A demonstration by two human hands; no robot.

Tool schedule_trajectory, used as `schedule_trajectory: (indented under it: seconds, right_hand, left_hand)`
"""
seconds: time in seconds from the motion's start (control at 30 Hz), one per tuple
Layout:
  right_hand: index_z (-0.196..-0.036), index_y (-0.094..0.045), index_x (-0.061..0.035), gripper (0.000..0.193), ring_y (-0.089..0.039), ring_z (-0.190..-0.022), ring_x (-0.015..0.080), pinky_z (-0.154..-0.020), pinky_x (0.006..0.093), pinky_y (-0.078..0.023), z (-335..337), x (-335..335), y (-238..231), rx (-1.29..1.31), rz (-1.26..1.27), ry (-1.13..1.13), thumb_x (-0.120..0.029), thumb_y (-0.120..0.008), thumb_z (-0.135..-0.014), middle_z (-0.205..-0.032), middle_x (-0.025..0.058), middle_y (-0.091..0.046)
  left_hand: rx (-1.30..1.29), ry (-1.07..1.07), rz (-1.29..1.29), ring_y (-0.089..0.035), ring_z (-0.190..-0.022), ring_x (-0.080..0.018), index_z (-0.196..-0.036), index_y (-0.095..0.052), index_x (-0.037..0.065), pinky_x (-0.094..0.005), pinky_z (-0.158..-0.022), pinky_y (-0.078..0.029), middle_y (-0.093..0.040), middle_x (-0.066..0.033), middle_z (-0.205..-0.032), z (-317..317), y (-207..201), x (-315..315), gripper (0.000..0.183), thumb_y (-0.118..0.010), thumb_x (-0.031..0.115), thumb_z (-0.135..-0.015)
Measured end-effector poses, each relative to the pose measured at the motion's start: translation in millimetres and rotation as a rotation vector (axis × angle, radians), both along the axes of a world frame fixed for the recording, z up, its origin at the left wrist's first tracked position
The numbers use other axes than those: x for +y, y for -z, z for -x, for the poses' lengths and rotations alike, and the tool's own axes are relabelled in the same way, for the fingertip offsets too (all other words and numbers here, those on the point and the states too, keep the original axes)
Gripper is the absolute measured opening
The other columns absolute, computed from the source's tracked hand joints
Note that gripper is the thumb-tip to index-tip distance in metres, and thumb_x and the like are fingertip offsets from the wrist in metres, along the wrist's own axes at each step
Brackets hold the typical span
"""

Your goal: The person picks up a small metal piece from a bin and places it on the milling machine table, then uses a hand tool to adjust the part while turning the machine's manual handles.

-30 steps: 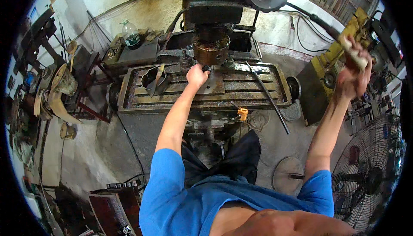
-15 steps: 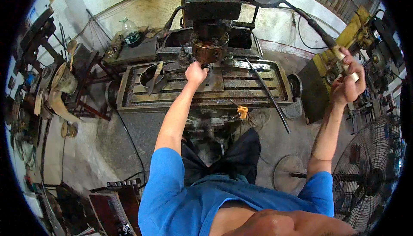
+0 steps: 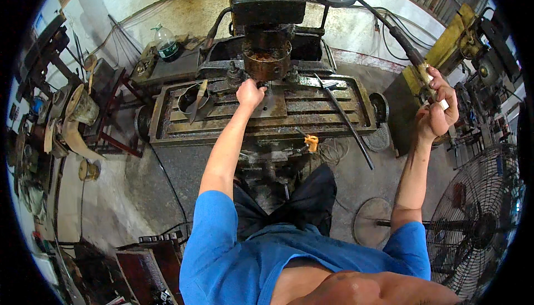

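Note:
I stand at a large rusty drilling machine with a slotted metal table [image 3: 334,117]. My left hand [image 3: 249,93] is closed on a flat metal plate [image 3: 273,104] lying on that table, right below the round rusty spindle head [image 3: 267,60]. My right hand [image 3: 436,107] is raised at the right and grips the end of the machine's long dark feed lever [image 3: 403,43], which runs up to the machine head.
A long metal bar [image 3: 347,121] leans across the table's right side. A standing fan [image 3: 478,227] is at the lower right, a yellow machine [image 3: 445,54] behind my right hand. A plastic bottle [image 3: 166,43] and cluttered benches [image 3: 67,116] sit at the left.
My right hand has pulled the lever downward and slightly left. My left hand has stayed on the plate under the spindle.

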State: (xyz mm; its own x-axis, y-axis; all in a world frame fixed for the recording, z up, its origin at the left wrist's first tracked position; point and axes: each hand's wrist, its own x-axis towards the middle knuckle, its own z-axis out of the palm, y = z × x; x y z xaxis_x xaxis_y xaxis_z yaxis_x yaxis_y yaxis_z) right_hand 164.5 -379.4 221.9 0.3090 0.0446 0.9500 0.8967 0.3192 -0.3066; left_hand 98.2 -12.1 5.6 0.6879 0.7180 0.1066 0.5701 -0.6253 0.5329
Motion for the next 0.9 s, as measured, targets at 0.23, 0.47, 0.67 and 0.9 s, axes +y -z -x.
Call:
schedule_trajectory:
  seconds: [0.23,0.47,0.67,0.9]
  right_hand:
    - [-0.065,-0.043,-0.0008,0.024,-0.051,-0.099,0.0374,-0.095,0.0516,-0.027,3,2,10,0.055,-0.016,-0.056,-0.021,-0.055,-0.064,-0.083,0.0161,-0.054]
    - [-0.064,-0.043,0.0003,0.02,-0.05,-0.102,0.0395,-0.096,0.0518,-0.026,0,4,24,0.054,-0.051,-0.092,-0.018,-0.052,-0.062,-0.084,0.0173,-0.055]
    - [-0.095,-0.055,0.0086,0.034,-0.051,-0.104,0.0364,-0.092,0.0454,-0.037,-4,-4,35,-0.035,0.092,0.116,-0.016,-0.049,-0.072,-0.112,0.0276,-0.052]
    - [-0.115,-0.044,0.0095,0.033,-0.045,-0.11,0.0365,-0.092,0.0431,-0.039,-75,-38,69,-0.132,0.266,0.223,-0.011,-0.041,-0.089,-0.119,0.0264,-0.046]
  left_hand:
    - [-0.247,0.177,0.125,-0.06,-0.087,-0.0307,-0.103,-0.058,0.002,-0.0389,-0.074,-0.047,-0.062,-0.0155,-0.092,22,8,19,0.039,-0.067,0.022,-0.07]
    - [-0.213,0.321,0.453,-0.058,-0.058,-0.0127,-0.113,-0.053,-0.001,-0.0273,-0.054,-0.046,-0.063,-0.012,-0.077,179,-43,17,0.04,-0.062,0.01,-0.075]
    - [-0.169,-0.087,0.371,-0.055,-0.054,-0.013,-0.108,-0.055,-0.001,-0.0291,-0.052,-0.043,-0.061,-0.0114,-0.067,418,-44,29,0.037,-0.063,0.009,-0.073]
    - [-0.075,-0.873,0.177,-0.055,-0.054,-0.0124,-0.105,-0.056,-0.005,-0.0276,-0.048,-0.044,-0.061,-0.0095,-0.071,702,-18,-39,0.03,-0.059,0.004,-0.076]
